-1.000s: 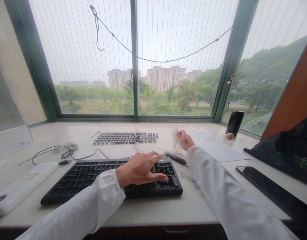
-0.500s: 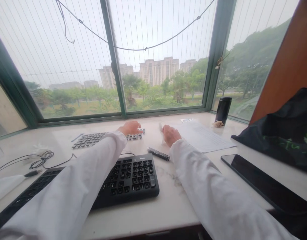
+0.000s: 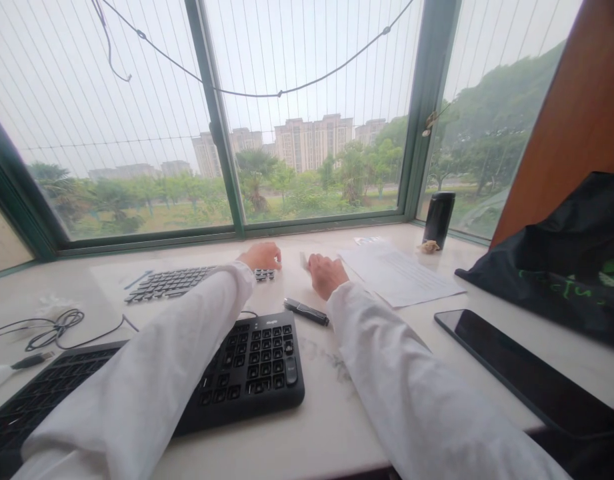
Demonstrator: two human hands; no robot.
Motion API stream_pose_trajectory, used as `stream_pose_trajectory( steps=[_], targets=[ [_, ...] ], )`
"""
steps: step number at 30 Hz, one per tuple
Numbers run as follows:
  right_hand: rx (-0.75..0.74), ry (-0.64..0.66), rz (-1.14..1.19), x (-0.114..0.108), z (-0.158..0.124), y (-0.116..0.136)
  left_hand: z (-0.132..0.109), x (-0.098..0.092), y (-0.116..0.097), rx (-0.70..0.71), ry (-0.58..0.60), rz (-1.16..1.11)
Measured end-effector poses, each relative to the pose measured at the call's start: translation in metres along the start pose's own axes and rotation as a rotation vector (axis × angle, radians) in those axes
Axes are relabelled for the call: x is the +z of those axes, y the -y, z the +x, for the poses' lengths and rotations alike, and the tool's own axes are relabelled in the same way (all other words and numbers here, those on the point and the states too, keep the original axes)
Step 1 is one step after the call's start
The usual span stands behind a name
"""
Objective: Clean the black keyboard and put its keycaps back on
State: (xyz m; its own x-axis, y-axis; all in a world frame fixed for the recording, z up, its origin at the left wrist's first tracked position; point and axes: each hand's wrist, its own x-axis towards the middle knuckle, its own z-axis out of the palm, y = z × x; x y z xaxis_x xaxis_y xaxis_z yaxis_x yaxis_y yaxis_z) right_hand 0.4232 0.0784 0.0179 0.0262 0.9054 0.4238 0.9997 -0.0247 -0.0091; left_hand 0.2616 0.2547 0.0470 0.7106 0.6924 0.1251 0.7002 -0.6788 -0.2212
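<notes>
A green-framed window rises behind the white counter. On the right, a black bag bears green lettering, of which "ctu" is readable. The person's left sleeve hides the middle of the black keyboard, whose pale logo is too blurred to read. Then come a dark phone, a sheet of illegible print and rows of loose keycaps. The left hand curls over their right end, its grip impossible to tell; the right hand, near a pen, pinches a white scrap.
</notes>
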Motion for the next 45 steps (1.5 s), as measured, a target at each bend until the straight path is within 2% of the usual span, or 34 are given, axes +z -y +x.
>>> stream_pose_trajectory(
  steps=[11, 18, 33, 36, 39, 42, 45],
  targets=[
    [-0.015, 0.018, -0.016, 0.002, 0.001, 0.001, -0.003, -0.001, -0.007, 0.003, -0.017, 0.022],
    [-0.023, 0.034, -0.003, 0.0, 0.0, 0.0, -0.002, 0.001, -0.002, -0.011, 0.039, 0.007],
    [-0.016, 0.022, 0.015, 0.0, -0.001, 0.0, 0.011, -0.001, 0.001, -0.01, 0.081, -0.098],
    [-0.012, -0.012, 0.022, -0.001, -0.001, -0.002, 0.008, -0.005, -0.003, 0.001, 0.034, -0.134],
    [-0.001, -0.069, 0.038, -0.004, -0.002, -0.003, -0.004, -0.015, -0.011, 0.018, -0.069, -0.188],
    [-0.007, -0.136, 0.068, -0.009, -0.002, -0.002, -0.026, -0.029, -0.025, 0.05, -0.172, -0.269],
    [-0.089, -0.226, 0.254, -0.012, -0.004, 0.003, -0.057, -0.044, -0.04, 0.104, -0.271, -0.36]
  ],
)
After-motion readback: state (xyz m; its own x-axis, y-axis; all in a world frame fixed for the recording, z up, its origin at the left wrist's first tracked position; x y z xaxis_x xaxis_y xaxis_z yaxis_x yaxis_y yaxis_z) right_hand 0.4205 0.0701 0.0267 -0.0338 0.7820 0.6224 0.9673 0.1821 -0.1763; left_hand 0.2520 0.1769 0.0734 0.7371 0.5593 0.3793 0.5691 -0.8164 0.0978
